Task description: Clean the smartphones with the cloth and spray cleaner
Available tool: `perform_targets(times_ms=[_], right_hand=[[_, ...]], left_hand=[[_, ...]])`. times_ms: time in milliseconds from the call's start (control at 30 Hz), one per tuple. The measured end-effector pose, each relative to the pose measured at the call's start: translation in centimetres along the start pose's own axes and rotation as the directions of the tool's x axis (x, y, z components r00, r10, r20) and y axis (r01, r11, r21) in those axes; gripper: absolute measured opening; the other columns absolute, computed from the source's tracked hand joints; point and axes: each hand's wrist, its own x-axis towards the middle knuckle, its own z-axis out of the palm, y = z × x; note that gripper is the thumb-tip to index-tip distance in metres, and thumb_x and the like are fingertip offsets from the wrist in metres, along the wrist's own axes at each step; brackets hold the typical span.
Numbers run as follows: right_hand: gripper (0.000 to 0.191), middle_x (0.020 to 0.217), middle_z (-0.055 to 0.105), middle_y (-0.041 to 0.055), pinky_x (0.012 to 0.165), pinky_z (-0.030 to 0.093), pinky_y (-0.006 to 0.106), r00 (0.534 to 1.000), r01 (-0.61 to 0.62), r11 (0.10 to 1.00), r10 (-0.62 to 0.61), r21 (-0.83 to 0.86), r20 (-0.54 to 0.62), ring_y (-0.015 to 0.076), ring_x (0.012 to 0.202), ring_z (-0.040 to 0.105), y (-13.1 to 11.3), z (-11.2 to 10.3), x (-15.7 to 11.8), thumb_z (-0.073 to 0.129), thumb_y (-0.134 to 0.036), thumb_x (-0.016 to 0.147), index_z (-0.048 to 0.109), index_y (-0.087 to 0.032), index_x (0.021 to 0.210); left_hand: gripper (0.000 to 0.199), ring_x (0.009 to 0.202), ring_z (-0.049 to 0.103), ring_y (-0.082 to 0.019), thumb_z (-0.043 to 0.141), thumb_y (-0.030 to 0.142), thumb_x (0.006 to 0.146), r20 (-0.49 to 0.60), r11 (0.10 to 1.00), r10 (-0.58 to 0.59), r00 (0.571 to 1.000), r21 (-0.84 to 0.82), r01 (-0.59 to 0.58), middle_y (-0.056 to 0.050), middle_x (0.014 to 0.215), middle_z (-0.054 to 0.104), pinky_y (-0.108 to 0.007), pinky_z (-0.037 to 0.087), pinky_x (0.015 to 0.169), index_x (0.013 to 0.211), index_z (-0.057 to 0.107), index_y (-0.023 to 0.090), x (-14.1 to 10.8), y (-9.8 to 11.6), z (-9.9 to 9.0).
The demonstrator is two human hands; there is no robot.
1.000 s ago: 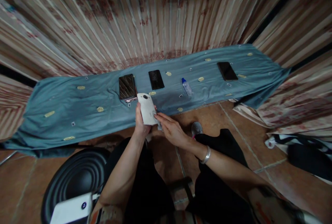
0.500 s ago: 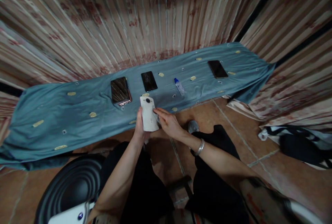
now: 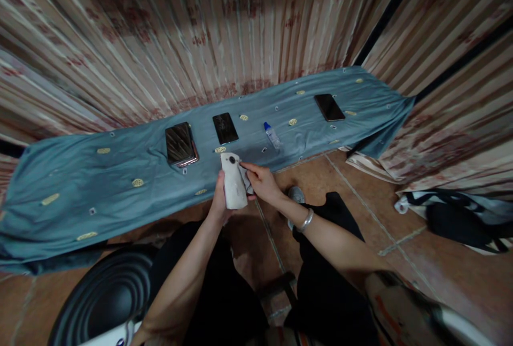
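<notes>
A white phone [image 3: 234, 185] is held back side up, its round dark camera showing near the top. My left hand [image 3: 219, 199] grips it from the left and below. At its right edge is my right hand [image 3: 262, 181], fingers bent around a thin greyish cloth [image 3: 247, 179], one fingertip near the camera. Beyond, on the blue cloth, lie a stack of dark phones [image 3: 181, 144], a single black phone [image 3: 225, 128] and a clear bottle with a blue cap [image 3: 272, 135]. Another dark phone [image 3: 329, 107] rests farther right.
The blue cloth [image 3: 116, 169] covers a long table before a patterned curtain [image 3: 224, 25]. A round black ridged object [image 3: 108, 292] stands at lower left. A black and white bag [image 3: 460, 220] lies on the tiled floor at right.
The white phone has turned slightly and sits a little lower and to the right. My right fingertip has moved up to the phone's top right edge, and more of the greyish cloth shows.
</notes>
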Motion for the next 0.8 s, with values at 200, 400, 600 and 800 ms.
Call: perform_targets(times_ms=[200,400,600,800], right_hand=[[0.039,0.085,0.076,0.0001,0.073,0.064,0.033,0.978,-0.210,0.966,0.211,0.148,0.010,0.0151,0.067,0.069,0.5,-0.1,0.5,0.049,-0.017,0.089,0.073,-0.019,0.119],[0.033,0.090,0.078,-0.0001,0.081,0.061,0.031,0.975,-0.206,0.948,0.221,0.243,-0.037,0.0149,0.080,0.071,1.1,0.3,0.9,0.052,-0.014,0.085,0.077,-0.021,0.107],[0.036,0.114,0.076,0.0047,0.098,0.054,0.033,0.973,-0.206,0.947,0.225,0.247,-0.050,0.0165,0.104,0.071,1.0,-0.1,2.1,0.049,-0.008,0.086,0.075,-0.018,0.109],[0.036,0.113,0.077,0.0015,0.103,0.052,0.036,0.994,-0.093,0.992,0.097,0.083,-0.042,0.0172,0.107,0.071,1.1,-0.4,2.5,0.050,-0.007,0.088,0.075,-0.021,0.110]], left_hand=[[0.054,0.078,0.075,-0.028,0.033,0.052,0.097,0.024,0.997,-0.072,0.997,0.027,0.071,-0.013,0.085,0.076,-0.037,0.061,0.061,0.122,0.064,0.014,-0.1,-0.1,0.1],[0.055,0.079,0.076,-0.029,0.036,0.052,0.097,0.068,0.993,-0.105,0.992,0.055,0.101,-0.014,0.093,0.076,-0.038,0.061,0.062,0.130,0.060,0.015,0.3,-0.3,-0.4],[0.056,0.074,0.076,-0.030,0.043,0.057,0.093,0.120,0.984,-0.135,0.984,0.130,0.119,-0.013,0.097,0.074,-0.033,0.058,0.053,0.131,0.057,0.018,0.5,-0.9,-1.3],[0.053,0.072,0.076,-0.031,0.045,0.055,0.094,0.106,0.982,-0.137,0.985,0.142,0.121,-0.015,0.097,0.074,-0.030,0.055,0.047,0.129,0.057,0.018,0.4,-1.2,-1.5]])
